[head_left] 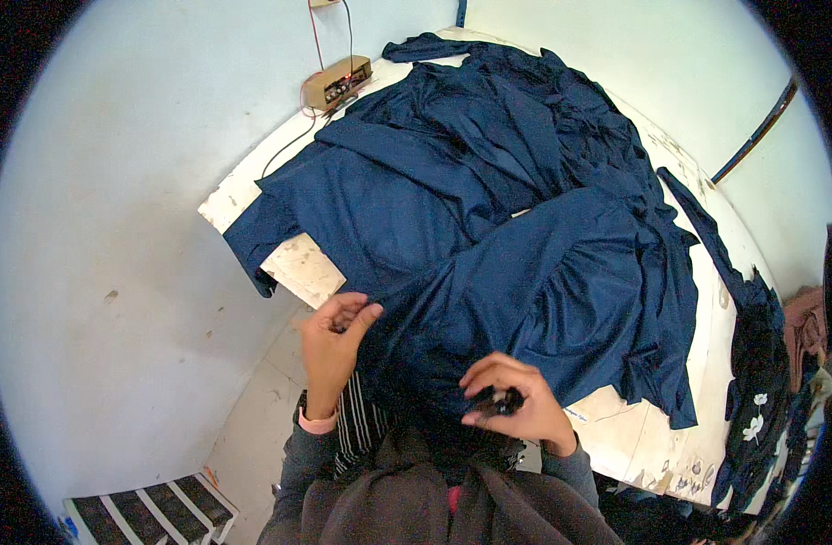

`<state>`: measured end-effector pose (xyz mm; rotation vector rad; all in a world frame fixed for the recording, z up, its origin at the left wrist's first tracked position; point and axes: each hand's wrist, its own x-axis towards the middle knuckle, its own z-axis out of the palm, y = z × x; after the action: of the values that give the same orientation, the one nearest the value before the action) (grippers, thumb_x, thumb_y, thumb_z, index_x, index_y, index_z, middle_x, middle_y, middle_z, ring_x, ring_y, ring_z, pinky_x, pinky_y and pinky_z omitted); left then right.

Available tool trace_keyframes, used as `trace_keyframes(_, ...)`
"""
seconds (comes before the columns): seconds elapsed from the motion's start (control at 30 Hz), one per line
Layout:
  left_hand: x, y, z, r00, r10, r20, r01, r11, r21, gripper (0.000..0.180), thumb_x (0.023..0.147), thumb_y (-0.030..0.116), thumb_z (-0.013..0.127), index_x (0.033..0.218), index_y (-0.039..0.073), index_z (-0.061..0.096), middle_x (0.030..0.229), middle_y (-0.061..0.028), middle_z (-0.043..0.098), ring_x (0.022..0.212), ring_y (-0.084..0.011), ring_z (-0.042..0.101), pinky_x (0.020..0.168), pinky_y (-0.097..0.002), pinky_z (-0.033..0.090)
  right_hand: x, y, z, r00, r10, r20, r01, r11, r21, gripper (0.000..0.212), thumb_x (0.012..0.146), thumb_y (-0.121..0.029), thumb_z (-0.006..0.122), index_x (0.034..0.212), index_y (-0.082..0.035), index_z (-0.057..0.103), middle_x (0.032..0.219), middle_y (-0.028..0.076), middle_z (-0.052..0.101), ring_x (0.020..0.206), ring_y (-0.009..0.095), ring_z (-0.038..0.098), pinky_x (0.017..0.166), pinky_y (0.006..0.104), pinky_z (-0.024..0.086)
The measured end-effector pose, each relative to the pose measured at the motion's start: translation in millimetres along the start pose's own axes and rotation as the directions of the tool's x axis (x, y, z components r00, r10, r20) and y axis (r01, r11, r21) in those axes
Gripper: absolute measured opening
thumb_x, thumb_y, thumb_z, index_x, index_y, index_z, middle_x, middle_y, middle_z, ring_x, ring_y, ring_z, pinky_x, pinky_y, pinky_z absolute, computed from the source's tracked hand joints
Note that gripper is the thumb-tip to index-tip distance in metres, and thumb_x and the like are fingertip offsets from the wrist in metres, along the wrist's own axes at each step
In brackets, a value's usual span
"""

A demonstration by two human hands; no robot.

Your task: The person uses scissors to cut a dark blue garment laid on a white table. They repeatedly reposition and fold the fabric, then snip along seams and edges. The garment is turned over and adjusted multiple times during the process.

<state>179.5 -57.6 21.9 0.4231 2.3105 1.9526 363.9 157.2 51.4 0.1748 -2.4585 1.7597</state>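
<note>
A large navy blue garment or cloth (416, 186) lies spread in folds over a pale table (305, 265). At its near left edge, my left hand (328, 341) pinches the fabric between thumb and fingertips. My right hand (532, 409) is curled in front of the cloth's near side, fingers wrapped around a small black object (502, 400). Its kind I cannot make out, because the fingers cover much of it. Part of the navy cloth hangs over the table's near edge toward my lap.
A small brown box with wires (338, 84) stands at the table's far left, by the wall. Dark clothing with a white flower print (754, 427) lies along the right edge, near a pink cloth (805, 325). A black-and-white striped piece (152, 510) is on the floor at lower left.
</note>
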Motion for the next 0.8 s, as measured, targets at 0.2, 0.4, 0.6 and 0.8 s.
trace_keyframes(0.2,-24.7,16.3,5.9,0.989,-0.081,0.127,0.12,0.932,-0.342,0.024,0.092,0.008,0.078,0.112,-0.005,0.073,0.081,0.0057,0.052,0.073,-0.0025,0.044,0.066,-0.0188,0.034,35.5,-22.1,7.5,0.943,-0.056,-0.328,0.011,0.991,-0.136,0.038,0.08,-0.012,0.084,0.112,-0.005,0.065,0.099,0.007,0.068,0.086,0.017,0.064,0.078,0.0291,0.048)
trace_keyframes(0.4,-27.9,25.7,9.8,0.987,0.003,0.16,0.055,0.932,-0.358,0.022,0.091,0.004,0.077,0.11,-0.005,0.075,0.08,0.0044,0.053,0.073,-0.0035,0.043,0.064,-0.0203,0.033,65.1,-22.1,18.2,0.881,-0.287,-0.377,0.059,0.856,-0.513,0.025,0.084,-0.023,0.081,0.104,-0.012,0.07,0.083,0.005,0.071,0.067,0.025,0.064,0.061,0.0348,0.045)
trace_keyframes(0.6,-33.0,28.3,12.2,0.982,0.008,0.191,0.077,0.898,-0.433,0.02,0.092,0.003,0.075,0.111,-0.004,0.075,0.082,0.0042,0.054,0.072,-0.0032,0.043,0.063,-0.0198,0.031,76.6,-23.4,28.5,0.857,-0.331,-0.396,0.117,0.871,-0.476,0.021,0.085,-0.022,0.081,0.101,-0.012,0.071,0.077,0.006,0.072,0.059,0.025,0.066,0.054,0.0348,0.046)
trace_keyframes(0.8,-33.7,29.1,10.0,0.976,-0.003,0.216,0.079,0.936,-0.343,0.023,0.092,0.008,0.076,0.111,-0.004,0.075,0.083,0.0042,0.053,0.072,-0.0032,0.042,0.062,-0.0198,0.03,78.5,-27.8,31.3,0.841,-0.334,-0.426,0.104,0.872,-0.478,0.016,0.085,-0.021,0.08,0.096,-0.012,0.072,0.078,0.005,0.073,0.059,0.023,0.067,0.055,0.0337,0.048)
